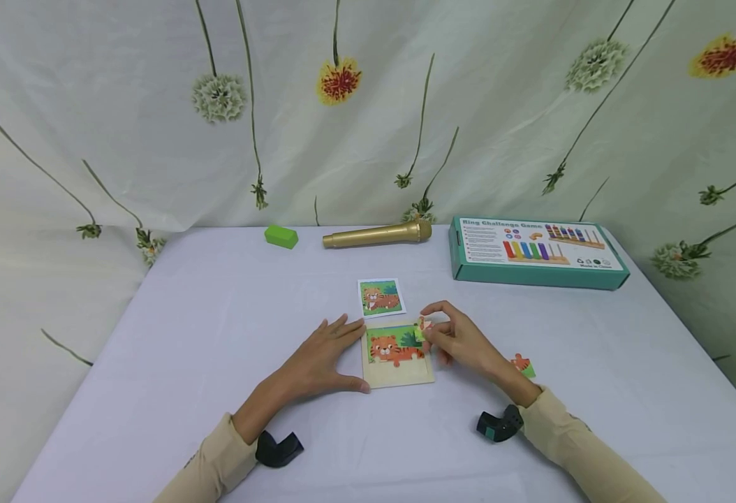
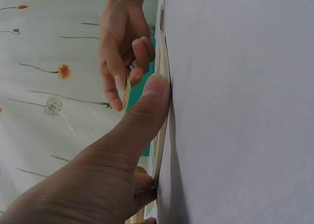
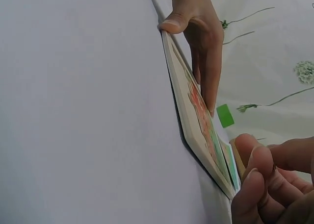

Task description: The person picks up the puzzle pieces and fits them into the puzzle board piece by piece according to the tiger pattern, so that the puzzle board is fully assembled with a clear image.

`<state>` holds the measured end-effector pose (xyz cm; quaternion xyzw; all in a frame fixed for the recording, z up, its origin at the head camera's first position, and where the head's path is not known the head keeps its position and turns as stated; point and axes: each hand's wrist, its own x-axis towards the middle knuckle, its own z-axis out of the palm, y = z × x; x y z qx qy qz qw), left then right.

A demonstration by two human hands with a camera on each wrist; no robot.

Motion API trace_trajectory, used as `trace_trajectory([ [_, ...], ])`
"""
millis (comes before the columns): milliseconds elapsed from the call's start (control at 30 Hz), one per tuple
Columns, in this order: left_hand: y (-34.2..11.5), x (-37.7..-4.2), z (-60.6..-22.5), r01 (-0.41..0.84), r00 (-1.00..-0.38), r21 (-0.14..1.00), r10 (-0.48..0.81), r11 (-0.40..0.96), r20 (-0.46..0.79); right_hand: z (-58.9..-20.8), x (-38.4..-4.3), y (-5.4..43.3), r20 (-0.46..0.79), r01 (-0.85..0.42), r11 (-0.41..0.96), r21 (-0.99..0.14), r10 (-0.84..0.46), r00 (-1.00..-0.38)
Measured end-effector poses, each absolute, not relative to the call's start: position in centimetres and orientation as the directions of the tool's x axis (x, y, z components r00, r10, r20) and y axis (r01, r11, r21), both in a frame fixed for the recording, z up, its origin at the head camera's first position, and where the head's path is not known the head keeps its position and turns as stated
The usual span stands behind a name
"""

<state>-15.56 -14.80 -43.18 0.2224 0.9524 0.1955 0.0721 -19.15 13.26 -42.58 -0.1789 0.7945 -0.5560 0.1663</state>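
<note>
A wooden puzzle board (image 1: 399, 376) lies in the middle of the table, its upper part filled with a tiger picture and its lower part bare wood. My left hand (image 1: 319, 360) rests at the board's left side, fingers spread straight, thumb by the near corner and fingertips by the far one. Over the right edge, my right hand (image 1: 465, 344) pinches a small puzzle piece (image 1: 421, 331) between thumb and index finger. That piece (image 2: 127, 92) shows edge-on in the left wrist view. Another tiger puzzle piece (image 1: 522, 364) lies beside the right forearm.
Just behind the board is a tiger picture card (image 1: 381, 298). Along the back stand a green block (image 1: 281, 237), a gold microphone (image 1: 377, 235) and a teal Ring Challenge Game box (image 1: 539, 274). A flowered cloth (image 1: 280, 154) hangs behind the table.
</note>
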Motion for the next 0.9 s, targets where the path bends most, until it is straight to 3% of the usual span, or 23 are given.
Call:
trace_trajectory([
  [467,-14.9,-15.7,-43.2,0.401,-0.886,0.406,0.461,0.821,-0.055,-43.0,-18.3,11.6,-0.031,-0.116,0.244,-0.963,-0.525,-0.851],
  [900,-15.0,-15.7,-43.4,0.413,-0.884,0.400,0.466,0.818,-0.043,-43.0,-17.4,10.3,-0.074,-0.093,0.303,-0.949,-0.497,-0.865],
])
